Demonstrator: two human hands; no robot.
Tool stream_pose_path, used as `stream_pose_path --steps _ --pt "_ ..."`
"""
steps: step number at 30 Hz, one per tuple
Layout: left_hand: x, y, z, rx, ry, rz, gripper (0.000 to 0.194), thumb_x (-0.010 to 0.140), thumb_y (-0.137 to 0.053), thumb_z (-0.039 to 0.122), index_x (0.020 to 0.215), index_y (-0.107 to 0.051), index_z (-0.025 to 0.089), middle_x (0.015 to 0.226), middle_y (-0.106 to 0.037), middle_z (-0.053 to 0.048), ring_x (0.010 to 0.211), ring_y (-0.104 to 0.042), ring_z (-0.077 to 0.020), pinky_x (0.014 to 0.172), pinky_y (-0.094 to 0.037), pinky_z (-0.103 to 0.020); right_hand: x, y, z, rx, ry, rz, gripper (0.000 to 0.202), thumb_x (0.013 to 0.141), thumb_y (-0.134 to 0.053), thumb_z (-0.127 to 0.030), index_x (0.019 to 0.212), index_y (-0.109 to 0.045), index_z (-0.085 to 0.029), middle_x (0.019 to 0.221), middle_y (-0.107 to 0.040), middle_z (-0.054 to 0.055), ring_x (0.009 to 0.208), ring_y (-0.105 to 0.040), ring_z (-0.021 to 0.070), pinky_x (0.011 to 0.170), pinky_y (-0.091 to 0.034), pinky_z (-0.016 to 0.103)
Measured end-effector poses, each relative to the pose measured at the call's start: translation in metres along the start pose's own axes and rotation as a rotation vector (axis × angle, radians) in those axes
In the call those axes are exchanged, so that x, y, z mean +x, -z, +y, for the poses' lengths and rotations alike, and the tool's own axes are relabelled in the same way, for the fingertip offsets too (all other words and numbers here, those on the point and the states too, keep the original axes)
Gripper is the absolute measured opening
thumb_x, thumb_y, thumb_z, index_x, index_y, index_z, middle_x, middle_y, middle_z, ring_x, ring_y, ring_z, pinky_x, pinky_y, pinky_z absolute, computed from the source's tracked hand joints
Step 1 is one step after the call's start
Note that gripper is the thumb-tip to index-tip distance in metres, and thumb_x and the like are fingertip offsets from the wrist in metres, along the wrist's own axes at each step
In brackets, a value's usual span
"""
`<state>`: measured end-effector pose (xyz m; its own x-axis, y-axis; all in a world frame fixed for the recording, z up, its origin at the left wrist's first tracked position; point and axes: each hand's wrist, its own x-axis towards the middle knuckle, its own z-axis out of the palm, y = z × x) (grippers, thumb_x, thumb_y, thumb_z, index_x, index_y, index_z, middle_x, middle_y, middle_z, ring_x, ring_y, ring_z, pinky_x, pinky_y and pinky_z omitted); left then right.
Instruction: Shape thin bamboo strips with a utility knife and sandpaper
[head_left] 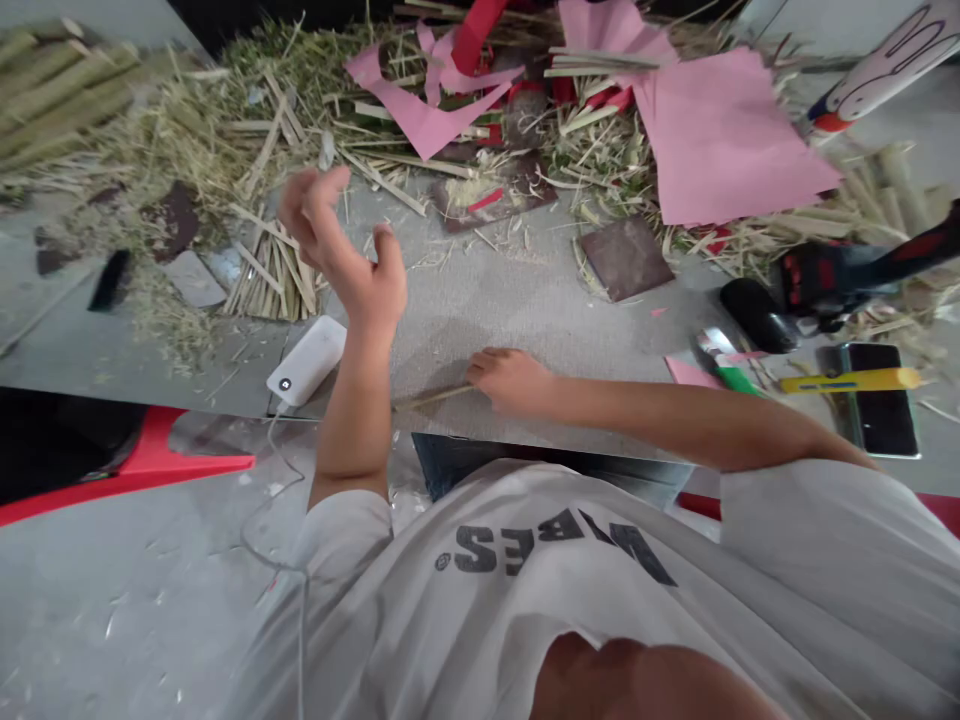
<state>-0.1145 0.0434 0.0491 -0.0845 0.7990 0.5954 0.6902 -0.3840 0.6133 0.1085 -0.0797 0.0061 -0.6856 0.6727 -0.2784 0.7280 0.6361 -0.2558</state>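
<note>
My left hand [349,250] is raised over the left part of the table, thumb and fingers apart, with nothing in it. Below and left of it lies a bundle of thin bamboo strips [274,275]. Close to the table's front edge, my right hand [511,380] is closed on one end of a thin bamboo strip [435,398]. The strip points left along the edge, and its far end passes near my left forearm. The fingertips of my right hand are partly hidden.
A white power bank [307,362] with a cable sits at the front left. Shavings [187,130], pink paper [735,140] and brown squares [627,258] cover the back. At right are a power tool [832,275], a black mouse [759,314], a yellow-handled tool [847,381] and a phone [883,425].
</note>
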Motion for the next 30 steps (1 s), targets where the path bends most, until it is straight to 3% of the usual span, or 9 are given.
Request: stream_pose_path --steps 3,7,10,12,15,19,24,27,30 --pt "0.001 -0.001 -0.006 0.092 0.062 0.049 0.048 0.108 -0.061 0.038 0.153 -0.046 0.03 0.17 -0.049 -0.011 0.165 -0.042 -0.0298 0.134 -0.04 -0.052 0.048 0.02 0.027 -0.02 -0.075 0.051 0.022 0.11 -0.061 -0.011 0.123 -0.078 -0.013 0.133 -0.076 0.015 0.125 -0.071 0.0276 0.107 -0.058 0.041" --pt "0.005 -0.012 -0.016 0.249 0.025 0.134 0.04 0.115 -0.043 0.036 0.154 -0.048 0.027 0.159 -0.06 -0.009 0.151 -0.052 -0.0255 0.12 -0.048 -0.053 0.103 0.062 0.09 -0.05 -0.345 0.136 0.027 0.114 -0.071 -0.034 0.129 -0.075 -0.012 0.135 -0.074 0.012 0.122 -0.074 0.0245 0.111 -0.061 0.047" --pt "0.004 -0.019 -0.015 0.23 0.039 0.103 0.035 0.116 -0.044 0.041 0.145 -0.056 0.024 0.154 -0.062 -0.011 0.146 -0.057 -0.0249 0.118 -0.05 -0.051 0.118 0.087 0.126 -0.05 -0.478 0.209 0.032 0.113 -0.072 -0.04 0.13 -0.075 -0.013 0.134 -0.074 0.013 0.124 -0.073 0.0279 0.111 -0.061 0.052" --pt "0.001 -0.022 -0.009 0.199 0.059 0.054 0.032 0.114 -0.053 0.043 0.14 -0.059 0.027 0.155 -0.061 -0.012 0.15 -0.056 -0.0276 0.12 -0.05 -0.049 0.109 0.094 0.136 -0.032 -0.462 0.254 0.022 0.115 -0.062 -0.028 0.125 -0.076 -0.014 0.136 -0.074 0.016 0.126 -0.07 0.0293 0.113 -0.058 0.052" --pt "-0.005 -0.024 0.003 0.162 0.075 -0.06 0.025 0.112 -0.059 0.043 0.133 -0.065 0.029 0.148 -0.066 -0.011 0.153 -0.057 -0.0313 0.125 -0.046 -0.051 0.058 0.089 0.137 0.014 -0.405 0.328 0.028 0.113 -0.051 -0.018 0.126 -0.075 -0.015 0.14 -0.072 0.02 0.129 -0.066 0.0352 0.112 -0.055 0.053" --pt "-0.014 -0.025 0.016 0.164 0.006 -0.208 0.03 0.117 -0.047 0.036 0.106 -0.071 0.025 0.103 -0.077 -0.005 0.124 -0.071 -0.0268 0.128 -0.041 -0.055 -0.066 0.053 0.13 0.095 -0.273 0.305 0.026 0.11 -0.05 -0.027 0.106 -0.074 -0.019 0.115 -0.076 0.016 0.114 -0.07 0.0331 0.106 -0.055 0.05" --pt "-0.027 -0.041 0.025 0.201 -0.227 -0.284 0.031 0.103 -0.061 0.015 0.128 -0.073 0.027 0.142 -0.072 -0.011 0.138 -0.067 -0.0298 0.12 -0.046 -0.053 -0.217 -0.028 0.101 0.094 -0.322 0.471 0.033 0.112 -0.044 -0.033 0.09 -0.069 -0.03 0.096 -0.08 0.014 0.093 -0.075 0.0351 0.088 -0.058 0.054" --pt "-0.036 -0.069 0.041 0.225 -0.307 -0.532 0.025 0.104 -0.063 0.021 0.126 -0.075 0.022 0.135 -0.074 -0.013 0.132 -0.072 -0.0315 0.113 -0.049 -0.05 -0.265 -0.064 0.079 0.036 -0.411 0.539 0.027 0.112 -0.051 -0.027 0.097 -0.073 -0.032 0.101 -0.083 0.011 0.092 -0.076 0.0328 0.085 -0.058 0.052" --pt "-0.044 -0.107 0.078 0.265 -0.482 -0.812 0.031 0.114 -0.05 0.03 0.117 -0.078 0.02 0.127 -0.078 -0.013 0.119 -0.075 -0.0308 0.107 -0.05 -0.049 -0.285 -0.08 0.068 -0.027 -0.484 0.56 0.022 0.111 -0.058 -0.024 0.099 -0.077 -0.028 0.1 -0.083 0.009 0.091 -0.075 0.0302 0.08 -0.055 0.048"
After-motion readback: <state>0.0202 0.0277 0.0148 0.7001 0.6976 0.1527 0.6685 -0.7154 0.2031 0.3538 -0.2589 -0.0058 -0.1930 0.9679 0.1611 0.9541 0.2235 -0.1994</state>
